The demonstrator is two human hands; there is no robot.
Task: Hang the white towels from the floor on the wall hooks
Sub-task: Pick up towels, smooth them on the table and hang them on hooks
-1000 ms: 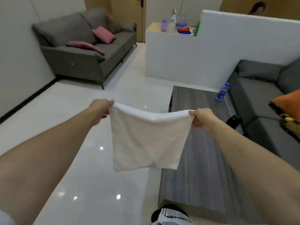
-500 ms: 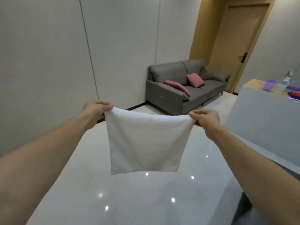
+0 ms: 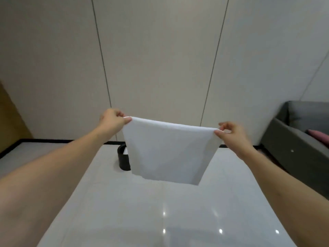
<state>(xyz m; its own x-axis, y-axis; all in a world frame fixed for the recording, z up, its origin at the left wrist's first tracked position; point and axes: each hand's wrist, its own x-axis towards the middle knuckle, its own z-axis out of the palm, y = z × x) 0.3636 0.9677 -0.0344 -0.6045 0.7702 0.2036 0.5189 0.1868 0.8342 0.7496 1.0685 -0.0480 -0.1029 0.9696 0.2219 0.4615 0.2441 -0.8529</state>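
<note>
Two hands, left hand (image 3: 111, 120) and right hand (image 3: 232, 134), pinch the white towel's (image 3: 169, 150) top corners mid-frame, hiding perhaps a black bin (image 3: 123, 158).

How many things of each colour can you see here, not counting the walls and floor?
White: 1, the towel held up by the left hand and right hand
Black: 1, the bin on the floor behind it
Grey: 1, the sofa
Pink: 1, the cushion on the sofa
Total: 4
</note>
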